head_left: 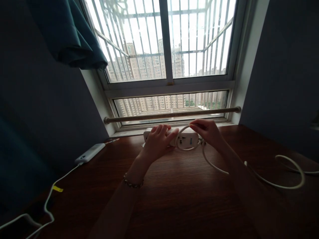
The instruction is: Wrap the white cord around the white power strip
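Observation:
A white power strip [188, 141] with dark socket holes lies near the far edge of the brown wooden table [179, 189]. My left hand [159, 139], with a bracelet at the wrist, is wrapped over the strip's left half and hides that part. Between the fingertips of my right hand [205, 131] a white power cord [177, 141] is pinched. That cord bends in a loop in front of the sockets, then runs from the strip's right end under my right forearm.
More white cord [295, 186] curls on the table's right side. A white device [91, 152] with a plugged-in cable [61, 177] and yellow tag [57, 189] sits at the left. Behind the table are a horizontal bar [171, 115] and a window [170, 83]. A blue curtain [72, 39] hangs upper left.

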`<control>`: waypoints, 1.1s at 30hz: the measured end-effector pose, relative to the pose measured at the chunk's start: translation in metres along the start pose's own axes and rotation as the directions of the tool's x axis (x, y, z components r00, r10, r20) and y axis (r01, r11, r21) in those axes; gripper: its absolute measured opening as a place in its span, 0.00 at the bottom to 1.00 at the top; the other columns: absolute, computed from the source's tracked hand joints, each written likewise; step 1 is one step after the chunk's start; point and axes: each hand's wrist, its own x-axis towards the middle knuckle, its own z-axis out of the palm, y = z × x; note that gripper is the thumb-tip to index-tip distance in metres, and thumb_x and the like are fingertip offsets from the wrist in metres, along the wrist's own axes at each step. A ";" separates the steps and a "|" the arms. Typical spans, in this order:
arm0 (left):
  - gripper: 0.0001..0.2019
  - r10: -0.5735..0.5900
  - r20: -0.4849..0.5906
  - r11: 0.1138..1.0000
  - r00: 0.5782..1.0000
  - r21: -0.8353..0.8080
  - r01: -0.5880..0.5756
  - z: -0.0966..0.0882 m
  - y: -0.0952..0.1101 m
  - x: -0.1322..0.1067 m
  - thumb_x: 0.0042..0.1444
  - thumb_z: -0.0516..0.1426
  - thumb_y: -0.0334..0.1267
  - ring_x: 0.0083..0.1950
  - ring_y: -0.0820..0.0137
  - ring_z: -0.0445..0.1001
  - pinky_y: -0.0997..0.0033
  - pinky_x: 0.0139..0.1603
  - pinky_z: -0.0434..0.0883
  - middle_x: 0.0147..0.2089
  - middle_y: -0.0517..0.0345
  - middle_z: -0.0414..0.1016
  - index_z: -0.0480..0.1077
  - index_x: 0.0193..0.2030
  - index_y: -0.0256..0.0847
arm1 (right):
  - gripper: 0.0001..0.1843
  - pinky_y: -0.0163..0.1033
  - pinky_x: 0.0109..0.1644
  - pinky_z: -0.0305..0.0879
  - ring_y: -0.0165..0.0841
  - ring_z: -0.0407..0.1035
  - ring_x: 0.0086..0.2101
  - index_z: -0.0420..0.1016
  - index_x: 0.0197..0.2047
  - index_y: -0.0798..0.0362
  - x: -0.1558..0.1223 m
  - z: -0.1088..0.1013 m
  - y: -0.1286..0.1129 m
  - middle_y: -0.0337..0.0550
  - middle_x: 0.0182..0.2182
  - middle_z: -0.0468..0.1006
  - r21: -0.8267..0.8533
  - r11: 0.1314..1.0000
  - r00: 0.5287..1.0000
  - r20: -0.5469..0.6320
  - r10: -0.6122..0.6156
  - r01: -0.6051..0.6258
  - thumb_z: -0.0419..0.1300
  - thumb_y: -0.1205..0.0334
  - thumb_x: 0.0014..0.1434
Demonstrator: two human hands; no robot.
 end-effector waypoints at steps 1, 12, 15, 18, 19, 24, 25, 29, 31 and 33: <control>0.26 0.023 -0.018 1.000 1.000 -0.006 -0.023 0.000 0.001 0.000 0.52 0.55 0.49 0.49 0.57 0.61 0.57 0.49 0.59 0.50 0.47 0.61 0.59 0.56 0.43 | 0.09 0.32 0.30 0.57 0.27 0.62 0.26 0.74 0.29 0.57 0.001 -0.003 0.002 0.40 0.24 0.72 0.038 0.999 1.000 -0.021 0.015 -0.014 0.62 0.59 0.50; 0.36 0.077 -0.269 0.993 0.960 -0.061 -0.096 0.009 0.003 -0.001 0.51 0.53 0.58 0.46 0.58 0.64 0.58 0.46 0.60 0.48 0.46 0.63 0.49 0.63 0.47 | 0.24 0.32 0.24 0.60 0.29 0.64 0.23 0.71 0.35 0.59 0.001 0.013 0.039 0.42 0.23 0.70 0.015 0.972 0.970 0.060 0.235 -0.236 0.49 0.45 0.57; 0.36 -0.158 -0.264 0.974 0.951 -0.198 0.106 0.013 0.003 0.001 0.51 0.54 0.57 0.45 0.61 0.65 0.62 0.46 0.61 0.47 0.48 0.66 0.50 0.63 0.43 | 0.25 0.34 0.25 0.62 0.29 0.65 0.22 0.69 0.35 0.60 -0.003 0.033 0.048 0.45 0.23 0.70 -0.149 0.945 0.948 0.082 0.306 -0.292 0.39 0.49 0.62; 0.33 -0.428 -0.186 0.892 0.885 -0.246 0.380 0.018 -0.001 0.003 0.52 0.53 0.56 0.42 0.63 0.67 0.67 0.40 0.63 0.44 0.51 0.67 0.52 0.62 0.44 | 0.23 0.35 0.24 0.62 0.31 0.65 0.20 0.67 0.38 0.61 -0.009 0.043 0.049 0.47 0.23 0.71 -0.378 0.869 0.916 0.113 0.385 -0.319 0.42 0.50 0.61; 0.33 -0.498 -0.161 0.858 0.852 -0.235 0.457 0.021 -0.002 0.004 0.52 0.53 0.56 0.41 0.63 0.67 0.67 0.38 0.63 0.43 0.52 0.67 0.52 0.61 0.46 | 0.21 0.36 0.25 0.62 0.33 0.67 0.21 0.67 0.38 0.61 -0.011 0.045 0.046 0.49 0.24 0.72 -0.462 0.833 0.906 0.132 0.403 -0.304 0.48 0.49 0.59; 0.33 -0.627 -0.116 0.778 0.770 -0.038 0.627 0.032 -0.008 0.002 0.52 0.50 0.59 0.39 0.59 0.67 0.66 0.34 0.60 0.38 0.52 0.66 0.53 0.61 0.45 | 0.11 0.41 0.31 0.61 0.47 0.70 0.31 0.70 0.29 0.60 -0.024 0.046 0.011 0.58 0.28 0.74 -0.730 0.683 0.886 0.304 0.349 -0.019 0.64 0.60 0.47; 0.34 -0.620 -0.112 0.781 0.777 0.007 0.624 0.034 -0.008 0.002 0.52 0.51 0.59 0.39 0.58 0.67 0.65 0.34 0.60 0.38 0.51 0.66 0.53 0.61 0.44 | 0.09 0.41 0.31 0.61 0.47 0.70 0.32 0.71 0.30 0.60 -0.025 0.046 0.003 0.57 0.29 0.75 -0.747 0.664 0.886 0.339 0.316 0.049 0.61 0.61 0.49; 0.35 -0.535 -0.059 0.834 0.843 0.121 0.538 0.038 0.000 0.002 0.50 0.54 0.56 0.39 0.57 0.65 0.62 0.37 0.59 0.40 0.49 0.65 0.52 0.62 0.43 | 0.11 0.39 0.30 0.57 0.45 0.71 0.31 0.71 0.33 0.59 -0.025 0.039 -0.018 0.55 0.28 0.75 -0.778 0.580 0.881 0.426 0.204 0.242 0.49 0.64 0.58; 0.34 -0.482 -0.026 0.867 0.876 0.133 0.481 0.040 0.008 0.003 0.51 0.53 0.55 0.39 0.57 0.65 0.61 0.38 0.59 0.40 0.49 0.65 0.53 0.62 0.43 | 0.13 0.39 0.29 0.55 0.44 0.71 0.30 0.71 0.31 0.58 -0.023 0.033 -0.021 0.53 0.27 0.75 -0.774 0.550 0.866 0.471 0.169 0.313 0.48 0.63 0.59; 0.33 -0.432 -0.005 0.895 0.902 0.124 0.429 0.042 0.014 0.004 0.52 0.52 0.54 0.40 0.57 0.65 0.59 0.38 0.59 0.40 0.47 0.65 0.54 0.61 0.40 | 0.13 0.38 0.29 0.53 0.42 0.71 0.30 0.71 0.29 0.57 -0.022 0.030 -0.019 0.51 0.27 0.75 -0.753 0.536 0.837 0.527 0.147 0.380 0.48 0.63 0.59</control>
